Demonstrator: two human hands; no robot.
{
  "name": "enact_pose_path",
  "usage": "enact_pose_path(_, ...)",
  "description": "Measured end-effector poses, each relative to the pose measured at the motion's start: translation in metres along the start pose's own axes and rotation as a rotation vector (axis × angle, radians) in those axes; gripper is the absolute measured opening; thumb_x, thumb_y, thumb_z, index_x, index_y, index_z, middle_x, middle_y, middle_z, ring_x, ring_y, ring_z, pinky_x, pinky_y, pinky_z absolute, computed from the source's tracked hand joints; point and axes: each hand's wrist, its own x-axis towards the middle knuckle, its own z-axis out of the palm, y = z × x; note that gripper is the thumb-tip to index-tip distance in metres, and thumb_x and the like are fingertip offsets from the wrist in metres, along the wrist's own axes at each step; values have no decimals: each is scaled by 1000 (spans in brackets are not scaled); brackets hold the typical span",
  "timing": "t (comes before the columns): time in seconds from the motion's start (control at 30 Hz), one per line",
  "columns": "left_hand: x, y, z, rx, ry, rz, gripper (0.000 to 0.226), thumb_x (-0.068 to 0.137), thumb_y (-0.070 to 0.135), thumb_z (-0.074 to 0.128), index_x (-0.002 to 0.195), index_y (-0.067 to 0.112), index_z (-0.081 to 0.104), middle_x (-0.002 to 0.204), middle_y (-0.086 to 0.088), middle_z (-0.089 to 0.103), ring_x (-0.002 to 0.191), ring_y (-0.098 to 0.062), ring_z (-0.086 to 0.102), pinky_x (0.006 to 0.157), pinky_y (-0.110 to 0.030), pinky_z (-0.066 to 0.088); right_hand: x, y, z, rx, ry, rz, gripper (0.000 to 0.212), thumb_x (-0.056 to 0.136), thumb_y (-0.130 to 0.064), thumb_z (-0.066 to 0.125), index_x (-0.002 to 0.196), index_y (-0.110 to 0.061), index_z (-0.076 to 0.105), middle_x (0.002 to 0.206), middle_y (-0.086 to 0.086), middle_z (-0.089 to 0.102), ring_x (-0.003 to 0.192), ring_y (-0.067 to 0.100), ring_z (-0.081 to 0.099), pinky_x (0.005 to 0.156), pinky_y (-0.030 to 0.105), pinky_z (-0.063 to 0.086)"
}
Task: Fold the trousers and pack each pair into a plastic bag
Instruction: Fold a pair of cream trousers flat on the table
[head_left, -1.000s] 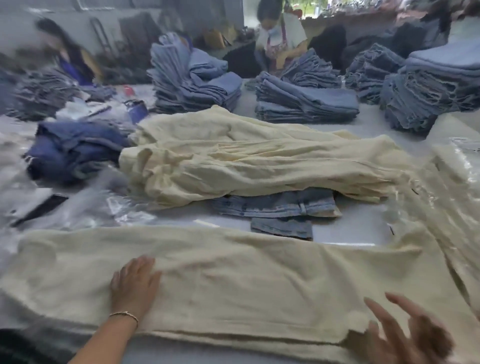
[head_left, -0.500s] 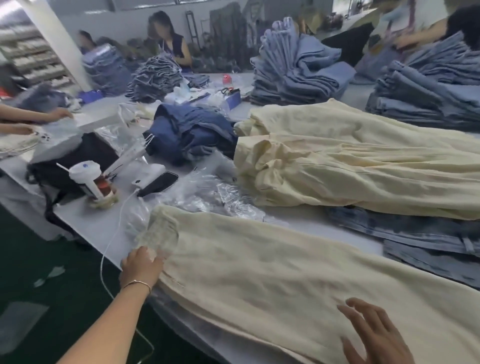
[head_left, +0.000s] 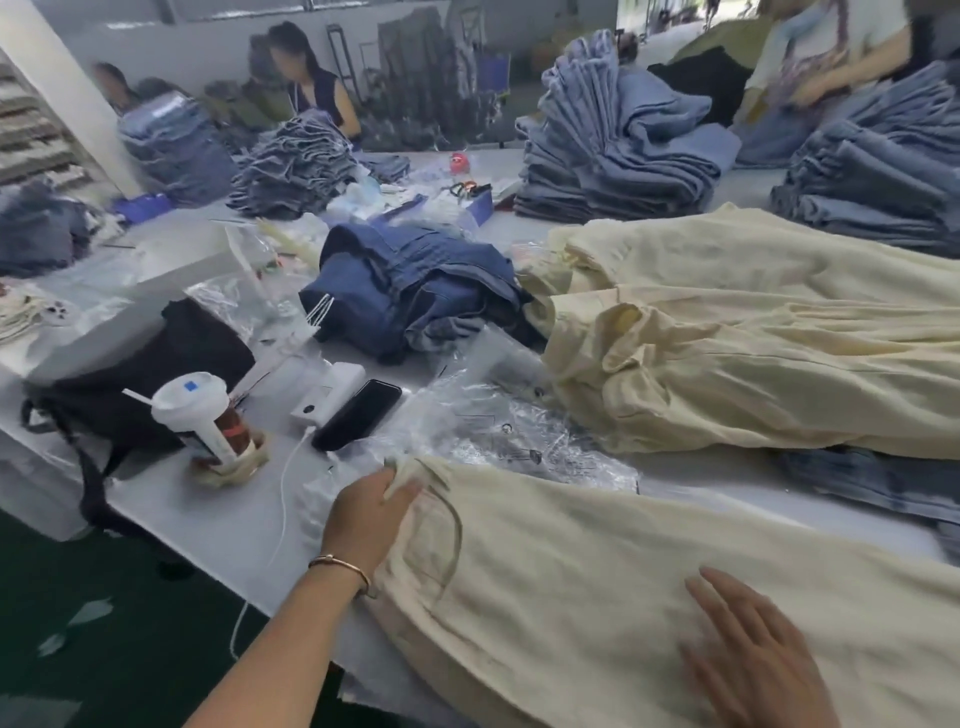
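A pair of cream trousers (head_left: 597, 587) lies flat along the near edge of the table. My left hand (head_left: 366, 519) grips the fabric at the left end of this pair, with cloth bunched over the fingers. My right hand (head_left: 748, 654) rests flat on the cloth at the lower right, fingers straight. Clear plastic bags (head_left: 498, 426) lie crumpled just behind the trousers. A heap of more cream trousers (head_left: 753, 338) fills the right middle of the table.
A black phone (head_left: 358, 413), a white power bank (head_left: 332, 389) with its cable, and a lidded cup (head_left: 200, 415) sit left of the bags. A black bag (head_left: 135, 374), dark blue jeans (head_left: 410, 291) and stacks of folded jeans (head_left: 618, 150) lie behind. Other people work at the far side.
The view has swung left. My left hand slid along the trousers to their left end and took hold of the fabric. My right hand stayed flat on the cloth.
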Motion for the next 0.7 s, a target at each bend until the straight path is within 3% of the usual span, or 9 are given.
enact_pose_path(0.13, 48, 22, -32, -81, 85, 66, 45, 82, 45, 67, 59, 9, 53, 49, 6, 47, 54, -17, 44, 52, -30, 33, 6, -8, 4, -60, -82, 94, 85, 94, -66, 9, 114, -10, 71, 121, 8, 66, 115, 17, 49, 108, 15, 10)
enact_pose_path(0.2, 70, 17, -30, -28, 30, 24, 37, 83, 39, 70, 68, 6, 60, 60, 0, 55, 63, -22, 51, 55, -29, 35, 5, -9, 8, -102, -121, 125, 85, 95, -64, 7, 114, -11, 71, 123, 8, 66, 114, 21, 59, 109, 20, 14)
enact_pose_path(0.3, 77, -17, -1, 76, -132, -123, 30, 86, 37, 68, 89, 7, 62, 89, -11, 63, 89, -30, 59, 70, -31, 39, 3, -10, 13, -121, -152, 133, 84, 95, -64, 6, 115, -13, 70, 127, 8, 63, 119, 15, 48, 111, 21, 9)
enact_pose_path(0.37, 66, -44, 14, 79, -224, -223, 30, 88, 41, 64, 79, 14, 54, 81, -8, 58, 82, -28, 57, 68, -32, 38, 4, -12, 14, -116, -168, 141, 84, 95, -64, 6, 116, -13, 70, 128, 8, 63, 121, 17, 52, 111, 19, 7)
enact_pose_path(0.47, 67, -60, 15, 79, -170, -222, 33, 92, 42, 56, 80, 11, 53, 76, -9, 58, 77, -29, 54, 67, -34, 39, 2, -17, 7, -125, -202, 129, 83, 95, -64, 8, 118, -13, 69, 127, 9, 63, 115, 22, 60, 107, 26, 17)
enact_pose_path(0.57, 72, -51, -6, -54, -219, -273, 32, 84, 45, 68, 81, 17, 53, 79, -2, 58, 74, -23, 53, 63, -30, 38, -5, -16, 5, -122, -89, -111, 65, 90, -69, 26, 125, -21, 53, 129, 6, 61, 117, 17, 48, 107, 28, 19)
enact_pose_path(0.63, 62, -50, -23, -274, -426, -450, 38, 72, 40, 81, 75, 13, 55, 71, -3, 63, 64, -21, 59, 56, -29, 45, -13, -16, 13, -177, 10, -365, 52, 90, -62, 37, 122, -23, 49, 131, 3, 54, 114, 15, 48, 105, 24, 22)
enact_pose_path(0.7, 44, -54, -32, -318, -662, -592, 34, 71, 24, 84, 91, 6, 66, 84, -11, 74, 74, -27, 70, 61, -35, 58, -20, -18, 22, -206, 58, -508, 36, 98, -51, 31, 113, -24, 48, 126, 4, 53, 106, 16, 55, 98, 19, 33)
